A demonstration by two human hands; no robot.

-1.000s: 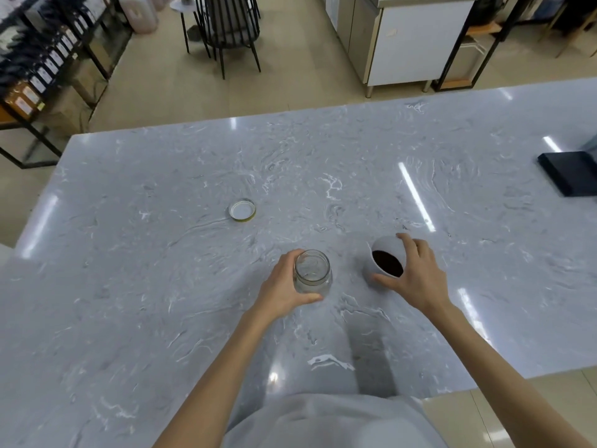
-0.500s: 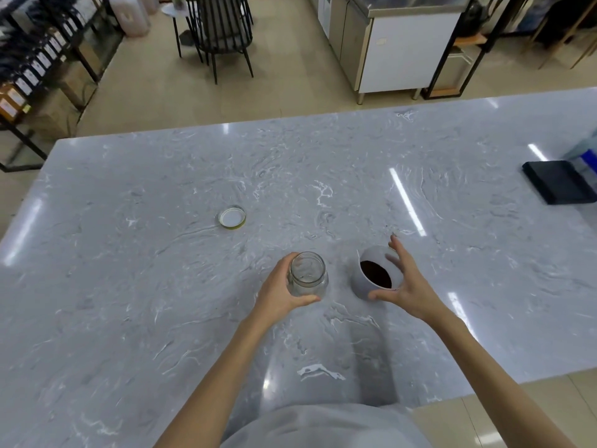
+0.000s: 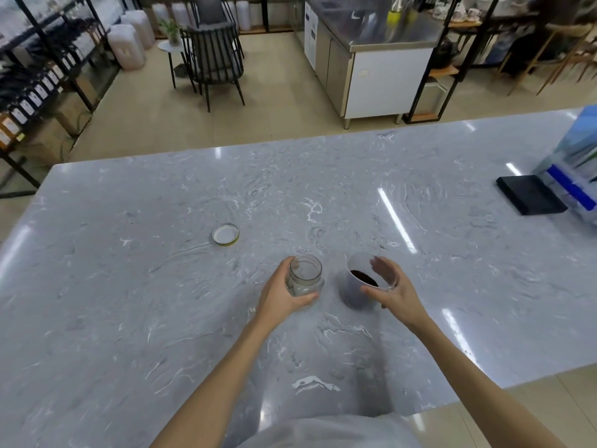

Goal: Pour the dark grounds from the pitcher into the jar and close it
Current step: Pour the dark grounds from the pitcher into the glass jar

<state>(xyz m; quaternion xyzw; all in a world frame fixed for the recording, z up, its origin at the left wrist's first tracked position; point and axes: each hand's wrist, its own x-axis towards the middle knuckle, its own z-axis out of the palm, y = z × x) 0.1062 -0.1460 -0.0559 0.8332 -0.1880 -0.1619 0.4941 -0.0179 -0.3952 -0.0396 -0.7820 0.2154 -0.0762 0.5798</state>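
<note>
Glass jar sits open, steadied by the left hand; the right hand wraps the pitcher, ready to lift and pour.

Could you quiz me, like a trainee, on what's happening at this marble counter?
1. True or false: the lid is already on the jar.
2. Which hand steadies the jar? A) left hand B) right hand C) neither
3. Fill in: the dark grounds are still inside the ____.

Key:
1. False. The lid lies apart on the counter, beyond the jar to the left, and the jar is open.
2. A. The right hand's fingers curve around the pitcher.
3. Pitcher. The jar looks empty.
</note>
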